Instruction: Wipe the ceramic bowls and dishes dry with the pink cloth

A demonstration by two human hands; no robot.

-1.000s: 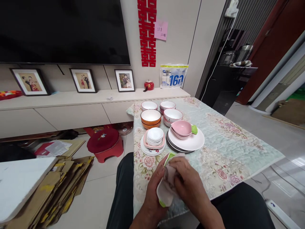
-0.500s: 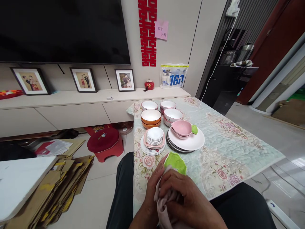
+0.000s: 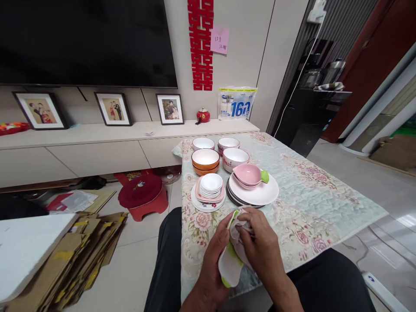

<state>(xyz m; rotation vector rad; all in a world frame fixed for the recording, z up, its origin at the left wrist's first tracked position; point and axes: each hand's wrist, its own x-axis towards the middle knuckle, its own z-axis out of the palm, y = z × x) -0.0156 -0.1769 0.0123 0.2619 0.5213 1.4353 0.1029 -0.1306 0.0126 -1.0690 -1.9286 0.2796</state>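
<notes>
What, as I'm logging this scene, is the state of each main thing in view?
White-and-green dish, held tilted in the left hand
Cloth, bunched in the right hand, against the dish
Pink bowls, nested, on a white plate
Orange bowls, nested, upright
Small white bowls, stacked, upright
Television, screen dark
Picture frames, standing
Red stool, upright
Cardboard, flattened, piled

Plates (image 3: 270, 191) (stacked) block the right hand (image 3: 262, 238) ahead; tablecloth (image 3: 328, 200) opens rightward.
</notes>
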